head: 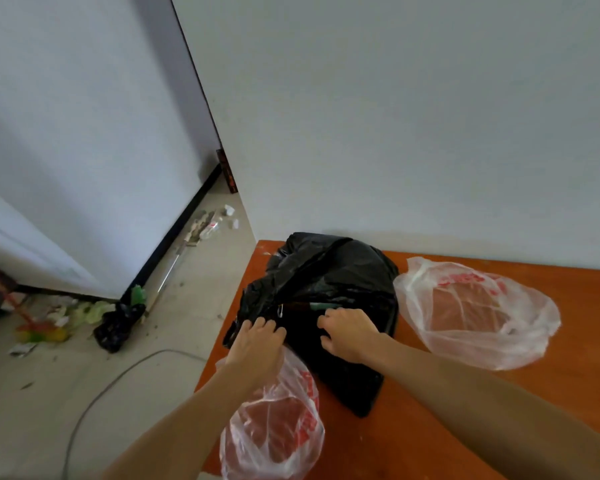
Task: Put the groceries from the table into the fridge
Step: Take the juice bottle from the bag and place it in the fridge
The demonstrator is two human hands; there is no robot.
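Two hands on the mouth of the black bag, at the far left corner of the orange table.

With the left hand, grip curled tight over the near-left rim of the bag, bunching the plastic; with the right hand, grip likewise curled, pinching the opposite rim close by. Between them a narrow parted opening, with a dark green-tipped item inside, too dim to name. Just right of the black bag, touching it, a clear bag with red print, contents hard to make out. Under the left wrist, overhanging the table's near-left edge, a second clear bag of the same kind. Down on the floor to the left: a small black bag, scattered litter along the wall, and a grey cable.
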